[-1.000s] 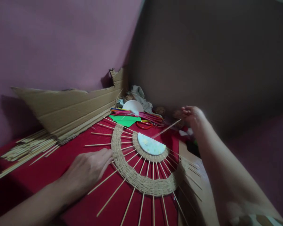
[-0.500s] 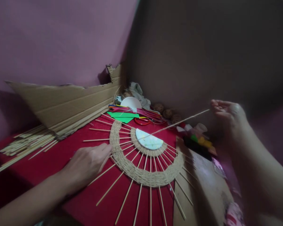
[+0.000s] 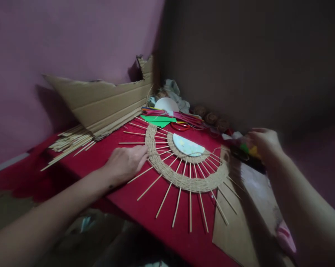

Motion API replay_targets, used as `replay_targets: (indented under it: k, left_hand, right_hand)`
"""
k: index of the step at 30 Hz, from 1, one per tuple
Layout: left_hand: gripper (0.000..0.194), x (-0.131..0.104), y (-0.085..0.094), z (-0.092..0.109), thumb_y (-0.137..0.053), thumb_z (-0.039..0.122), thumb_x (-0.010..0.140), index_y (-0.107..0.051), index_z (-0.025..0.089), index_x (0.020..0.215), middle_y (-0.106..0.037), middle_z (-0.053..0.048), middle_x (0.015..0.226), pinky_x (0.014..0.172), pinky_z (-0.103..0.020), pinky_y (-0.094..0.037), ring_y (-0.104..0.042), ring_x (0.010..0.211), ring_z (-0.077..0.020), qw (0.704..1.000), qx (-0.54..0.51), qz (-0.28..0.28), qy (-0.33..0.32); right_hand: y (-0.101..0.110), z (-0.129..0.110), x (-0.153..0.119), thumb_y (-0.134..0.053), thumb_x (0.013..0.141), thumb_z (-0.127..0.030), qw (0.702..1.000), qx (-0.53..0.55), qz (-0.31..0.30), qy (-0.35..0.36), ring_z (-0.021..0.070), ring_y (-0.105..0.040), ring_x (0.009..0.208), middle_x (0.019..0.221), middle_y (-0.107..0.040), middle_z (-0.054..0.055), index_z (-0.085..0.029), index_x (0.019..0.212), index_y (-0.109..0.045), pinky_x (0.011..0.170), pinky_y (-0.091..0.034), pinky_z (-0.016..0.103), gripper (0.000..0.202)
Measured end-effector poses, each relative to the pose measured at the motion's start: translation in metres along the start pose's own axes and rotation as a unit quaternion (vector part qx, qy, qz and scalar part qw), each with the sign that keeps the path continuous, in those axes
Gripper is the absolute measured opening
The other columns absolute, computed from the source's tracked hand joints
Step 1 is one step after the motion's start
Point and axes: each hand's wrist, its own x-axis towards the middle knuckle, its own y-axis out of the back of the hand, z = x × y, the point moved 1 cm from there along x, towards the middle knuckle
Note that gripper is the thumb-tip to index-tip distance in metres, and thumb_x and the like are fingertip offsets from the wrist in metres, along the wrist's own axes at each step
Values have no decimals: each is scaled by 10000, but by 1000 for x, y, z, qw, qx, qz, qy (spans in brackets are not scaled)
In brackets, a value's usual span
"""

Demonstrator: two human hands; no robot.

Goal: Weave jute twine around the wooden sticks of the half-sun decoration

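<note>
Two bare hands flank the woven half-round piece (image 3: pixel 190 184), which lies on the red cloth (image 3: pixel 147 207) with its thin sticks (image 3: pixel 190 211) fanned out through an inner and an outer band. The left hand (image 3: pixel 130 161) is at the left edge of the piece's outer band, fingers close together and tips touching it; whether they pinch anything is hidden. The right hand (image 3: pixel 263 141) is raised to the right of the piece, well apart from it, fingers bent; I cannot tell what, if anything, it pinches. A loose strand (image 3: pixel 216 149) curves across the piece's inner band and off its right side, its far end unclear.

At the piece's centre sits a pale, patterned half-disc (image 3: pixel 188 145), flat side away from the person. Beyond the piece lie green sheets (image 3: pixel 158 119), red-handled scissors (image 3: pixel 180 128), pink strips (image 3: pixel 188 118), a white disc (image 3: pixel 167 105) and, farther right, brown balls (image 3: pixel 212 118). To its left, torn cardboard (image 3: pixel 108 104) stands by the wall, a bundle of sticks (image 3: pixel 72 141) at its foot. A brown board (image 3: pixel 231 222) reaches under the piece's right-hand stick ends; small yellow and green things (image 3: pixel 252 150) sit beyond the board, near the right hand.
</note>
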Motion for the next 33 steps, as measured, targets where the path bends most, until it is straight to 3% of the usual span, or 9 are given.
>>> replay_targets:
  k: [2,4,7,9,12,15,26,29,33]
  left_hand:
    - [299,0,3,1,-338,358,953,-591,202,927,-707,-58,870,537,-290,-308,-657,743,-234,1000,-10,-6,17]
    - [290,0,6,2,-349,363,949,-589,201,931,-708,-57,875,554,-290,-321,-656,757,-233,999,-23,-8,29]
    - [279,0,7,1,-359,355,940,-589,198,939,-705,-58,896,586,-295,-344,-653,790,-238,998,-54,1,33]
    - [264,-1,5,0,-375,352,926,-592,202,918,-700,-52,883,598,-294,-352,-646,786,-234,996,-81,15,41]
    - [222,-2,1,-4,-417,339,889,-591,202,872,-683,-37,811,604,-279,-362,-622,724,-202,986,-145,50,59]
    - [176,-3,0,-8,-462,309,837,-594,194,828,-648,-11,717,582,-252,-360,-572,632,-154,967,-227,84,73]
    - [143,-5,8,-13,-544,281,731,-589,155,681,-567,24,591,529,-210,-357,-459,523,-91,896,-396,148,136]
    - [142,-7,8,-15,-539,282,743,-588,159,692,-581,15,609,542,-217,-366,-478,537,-98,898,-384,158,146]
    - [124,-13,9,-16,-527,268,765,-605,178,733,-606,5,647,572,-239,-364,-499,567,-115,928,-291,158,171]
  right_hand:
    - [-21,-24,-20,-586,748,-135,998,36,-54,-20,134,-544,511,650,-648,121,-48,938,-698,511,-425,302,238]
    - [-40,-51,-49,-638,750,-218,989,76,-131,1,135,-599,612,736,-690,87,-116,913,-721,603,-471,287,210]
    - [-67,-89,-104,-630,767,-208,934,108,-316,124,153,-627,700,776,-709,51,-170,804,-718,694,-499,310,103]
    - [-83,-106,-136,-576,799,-126,893,83,-380,225,147,-625,751,832,-705,43,-184,815,-710,724,-489,297,147]
    - [-104,-120,-163,-520,816,-49,867,16,-384,317,157,-619,831,918,-678,74,-155,849,-695,775,-464,288,207]
    - [-120,-127,-169,-501,851,-89,866,-54,-370,331,183,-608,874,967,-660,104,-129,912,-674,776,-442,290,188]
    - [-134,-144,-158,-553,809,-256,886,-143,-378,225,193,-579,736,821,-678,60,-186,881,-626,602,-340,273,125]
    - [-139,-140,-154,-528,813,-201,893,-133,-358,238,194,-585,783,856,-680,62,-186,880,-641,652,-371,275,132]
    - [-143,-136,-152,-518,836,-194,893,-112,-318,297,201,-576,884,999,-645,99,-154,946,-641,745,-410,284,169]
